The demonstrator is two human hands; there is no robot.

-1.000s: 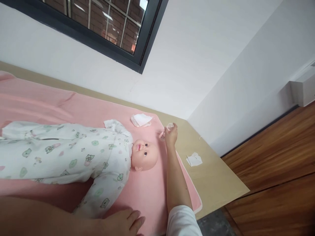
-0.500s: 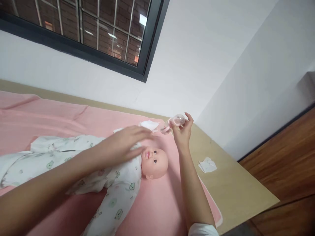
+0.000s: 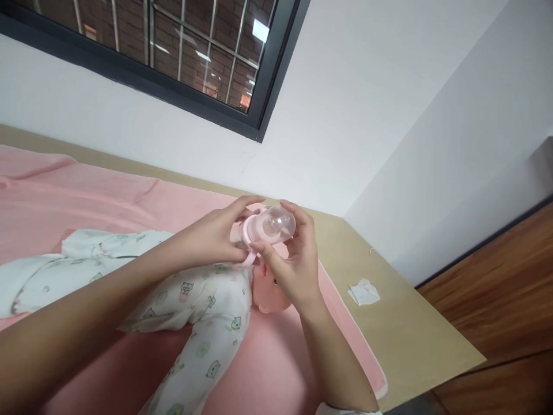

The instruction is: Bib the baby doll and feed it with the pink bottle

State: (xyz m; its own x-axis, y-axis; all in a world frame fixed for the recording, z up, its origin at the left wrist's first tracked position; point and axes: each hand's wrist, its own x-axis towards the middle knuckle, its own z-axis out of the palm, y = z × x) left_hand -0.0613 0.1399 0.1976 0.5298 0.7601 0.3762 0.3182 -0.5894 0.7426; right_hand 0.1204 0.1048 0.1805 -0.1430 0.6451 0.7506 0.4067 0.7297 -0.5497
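Note:
A baby bottle (image 3: 260, 227) with a pink collar, pink handles and a clear domed cap is held tilted above the doll's head, its cap end toward the right. My left hand (image 3: 218, 233) is closed around the body and handle end. On the cap side, my right hand (image 3: 296, 256) grips with thumb and fingers around the clear dome. Below lies a baby doll (image 3: 270, 291) on its back, in a white suit (image 3: 216, 305) with green animal prints. My right hand covers part of its face.
Under the doll is a pink blanket (image 3: 268, 357) on a wooden table (image 3: 410, 340). A crumpled white tissue (image 3: 363, 292) lies on the table's right part. Behind stand a white wall (image 3: 319, 115) and a dark-framed window (image 3: 259, 115).
The bottle has moved left, over the doll's head, with my right hand. My left hand, which was free and moving, has closed on the bottle. The view has shifted slightly.

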